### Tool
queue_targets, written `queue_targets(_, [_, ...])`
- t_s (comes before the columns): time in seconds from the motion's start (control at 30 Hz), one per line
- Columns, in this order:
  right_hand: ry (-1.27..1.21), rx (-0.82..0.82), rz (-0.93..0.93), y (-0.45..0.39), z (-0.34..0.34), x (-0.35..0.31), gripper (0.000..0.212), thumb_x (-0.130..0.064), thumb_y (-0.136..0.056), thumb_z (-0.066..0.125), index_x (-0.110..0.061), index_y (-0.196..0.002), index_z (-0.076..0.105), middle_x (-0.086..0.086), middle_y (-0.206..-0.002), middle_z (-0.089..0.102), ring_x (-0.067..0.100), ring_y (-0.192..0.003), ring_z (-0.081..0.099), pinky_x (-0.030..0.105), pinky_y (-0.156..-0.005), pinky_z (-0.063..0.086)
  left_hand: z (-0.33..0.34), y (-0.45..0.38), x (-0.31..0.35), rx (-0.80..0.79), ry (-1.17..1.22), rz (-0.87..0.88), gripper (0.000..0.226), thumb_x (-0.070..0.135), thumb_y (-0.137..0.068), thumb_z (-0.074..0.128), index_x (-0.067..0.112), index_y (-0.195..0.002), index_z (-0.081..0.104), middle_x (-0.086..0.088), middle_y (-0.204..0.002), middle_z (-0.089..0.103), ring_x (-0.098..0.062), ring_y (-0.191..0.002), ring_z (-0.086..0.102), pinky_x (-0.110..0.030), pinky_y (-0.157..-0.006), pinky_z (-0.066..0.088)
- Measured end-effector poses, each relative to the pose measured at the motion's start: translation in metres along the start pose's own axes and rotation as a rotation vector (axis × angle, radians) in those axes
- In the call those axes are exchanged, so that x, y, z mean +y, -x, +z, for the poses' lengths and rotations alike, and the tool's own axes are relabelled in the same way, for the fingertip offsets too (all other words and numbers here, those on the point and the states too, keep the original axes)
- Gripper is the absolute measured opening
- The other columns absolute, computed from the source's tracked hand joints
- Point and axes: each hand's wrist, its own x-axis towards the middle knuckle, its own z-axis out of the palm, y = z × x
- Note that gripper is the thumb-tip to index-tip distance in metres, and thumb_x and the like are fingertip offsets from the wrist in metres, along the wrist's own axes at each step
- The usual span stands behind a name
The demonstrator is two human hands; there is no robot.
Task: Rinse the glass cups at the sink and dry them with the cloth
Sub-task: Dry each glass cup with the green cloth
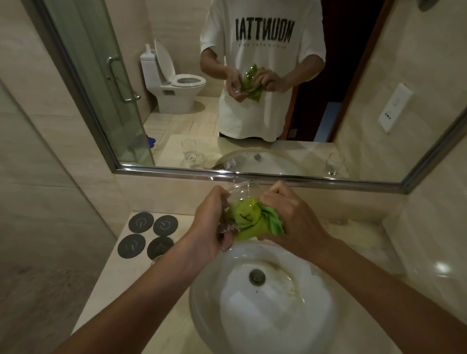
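sink (208, 303); cloth (246, 217) half-hiding glass (237, 193)

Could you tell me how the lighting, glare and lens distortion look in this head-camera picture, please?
Head view: dim, warm light; a bright glare spot on the counter at right; the wide lens bends the mirror frame and stretches both forearms; the glass cup held in the left hand is hard to make out against the green cloth gripped by the right hand; sink basin slightly washed out.

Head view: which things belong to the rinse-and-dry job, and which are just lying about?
Job: glass cup gripped by left hand; green cloth held by right hand; sink.
Lying about: four dark coasters; mirror.
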Motion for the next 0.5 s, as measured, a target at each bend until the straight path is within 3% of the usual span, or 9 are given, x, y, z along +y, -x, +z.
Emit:
queue_targets(0.13, [0.068,-0.311,0.173,-0.002,-0.010,-0.010,0.087,-0.073,-0.064,0.073,-0.016,-0.126,0.051,-0.008,-0.116,0.048,0.011,-0.104,0.042,0.028,-0.083,0.048,-0.005,-0.002,0.003,0.006,-0.009,0.016,0.018,0.029,-0.084,0.048,0.019,-0.069,0.046,0.003,-0.045,0.043,-0.015,-0.040,0.038,-0.019,-0.045,0.022])
queue_targets(0.2, [-0.030,-0.479,0.294,-0.005,-0.022,-0.016,0.113,-0.072,-0.058,0.080,-0.025,-0.149,0.032,-0.014,-0.139,0.035,0.003,-0.125,0.037,0.032,-0.103,0.046,-0.008,-0.004,0.004,0.009,-0.012,0.019,0.019,0.028,-0.083,0.047,0.019,-0.067,0.045,0.003,-0.043,0.042,-0.015,-0.038,0.036,-0.020,-0.046,0.021])
queue_targets(0.3, [-0.153,-0.638,0.362,-0.010,-0.039,-0.023,0.135,-0.067,-0.055,0.086,-0.039,-0.157,0.002,-0.030,-0.151,0.006,-0.002,-0.139,0.027,0.029,-0.112,0.038,-0.009,-0.006,0.003,0.013,-0.015,0.021,0.020,0.029,-0.083,0.046,0.018,-0.066,0.043,0.003,-0.042,0.042,-0.015,-0.035,0.036,-0.020,-0.048,0.019])
queue_targets(0.4, [-0.189,-0.731,0.395,-0.013,-0.047,-0.025,0.128,-0.063,-0.060,0.084,-0.044,-0.155,-0.001,-0.039,-0.147,0.001,-0.003,-0.138,0.023,0.026,-0.112,0.034,-0.009,-0.007,0.003,0.021,-0.023,0.020,0.018,0.029,-0.084,0.046,0.018,-0.070,0.046,0.002,-0.045,0.046,-0.015,-0.036,0.038,-0.019,-0.045,0.021])
queue_targets(0.5, [-0.247,-0.558,0.317,-0.014,-0.041,-0.017,0.090,-0.050,-0.077,0.078,-0.032,-0.152,0.032,-0.022,-0.143,0.035,0.000,-0.128,0.044,0.029,-0.107,0.046,-0.009,-0.007,0.001,0.004,-0.020,0.014,0.016,0.031,-0.083,0.047,0.018,-0.072,0.048,0.000,-0.052,0.048,-0.016,-0.041,0.042,-0.019,-0.044,0.025])
